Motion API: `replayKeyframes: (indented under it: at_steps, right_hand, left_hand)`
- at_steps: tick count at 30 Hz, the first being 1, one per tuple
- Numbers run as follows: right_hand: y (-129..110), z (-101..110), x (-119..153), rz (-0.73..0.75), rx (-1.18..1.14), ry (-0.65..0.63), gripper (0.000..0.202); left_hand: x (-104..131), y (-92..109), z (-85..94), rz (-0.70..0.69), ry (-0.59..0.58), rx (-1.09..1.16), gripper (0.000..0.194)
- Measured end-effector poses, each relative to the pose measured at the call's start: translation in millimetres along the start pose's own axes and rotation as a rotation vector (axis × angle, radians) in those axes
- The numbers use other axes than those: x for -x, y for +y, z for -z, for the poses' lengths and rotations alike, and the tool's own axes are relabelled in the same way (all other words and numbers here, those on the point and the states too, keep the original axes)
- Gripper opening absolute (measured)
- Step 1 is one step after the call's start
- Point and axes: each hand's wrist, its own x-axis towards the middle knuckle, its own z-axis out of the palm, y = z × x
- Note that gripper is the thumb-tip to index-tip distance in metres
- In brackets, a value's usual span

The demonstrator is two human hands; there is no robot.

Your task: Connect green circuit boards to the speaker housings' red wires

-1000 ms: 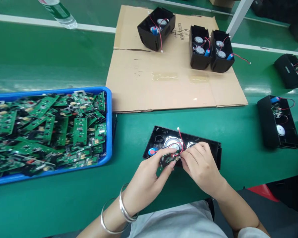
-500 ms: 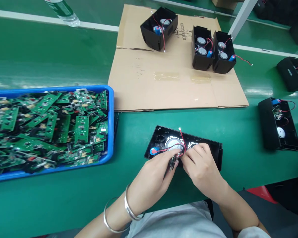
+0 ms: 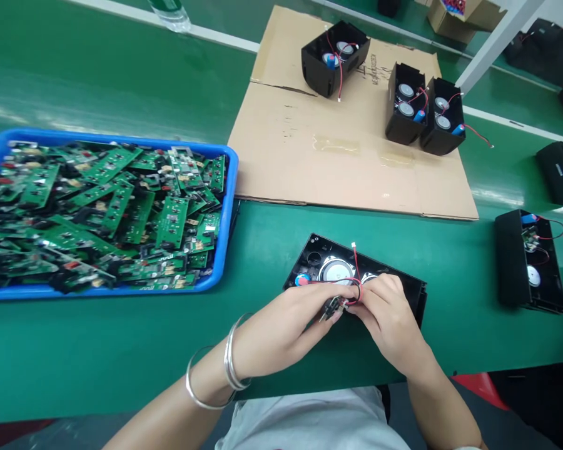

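Near the green table's (image 3: 122, 350) edge, my left hand (image 3: 286, 328) pinches a small dark circuit board (image 3: 331, 309), my right hand (image 3: 391, 319) thin red wires (image 3: 360, 291); a blue plastic tray (image 3: 231, 194) bounds my left.

Left hand (image 3: 276, 328) pinching circuit board (image 3: 331, 309) over speaker housing (image 3: 409, 292) near front edge of table (image 3: 258, 250); right hand (image 3: 391, 319) at red wires (image 3: 356, 265). Blue tray (image 3: 228, 212) beside near left corner of cardboard (image 3: 281, 169); two black boxes (image 3: 403, 129) at cardboard's right edge.
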Motion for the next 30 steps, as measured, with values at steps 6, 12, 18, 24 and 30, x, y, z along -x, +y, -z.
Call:
replayKeyframes:
  at_steps: [6,12,18,24,30]
  right_hand:
    - [-3.8,2.9,-5.9,0.018,0.010,-0.024,0.021]
    - [-5.8,-3.7,-8.0,-0.114,0.005,0.042,0.024]
    - [-0.3,-10.2,-7.3,-0.316,-0.096,0.022,0.025]
    - [-0.3,-4.8,1.1,-0.379,-0.187,0.276,0.006]
    - [-1.6,-10.3,5.7,-0.098,-0.045,0.224,0.014]
  left_hand:
    - [2.9,-1.7,-0.9,-0.057,0.053,-0.012,0.026]
    - [4.8,4.9,0.6,0.061,0.147,-0.084,0.025]
    - [9.5,11.8,-5.5,0.191,0.249,-0.194,0.021]
    - [4.5,9.9,-21.6,0.181,0.372,-0.302,0.016]
    - [0.6,8.5,-29.9,0.191,0.393,-0.339,0.017]
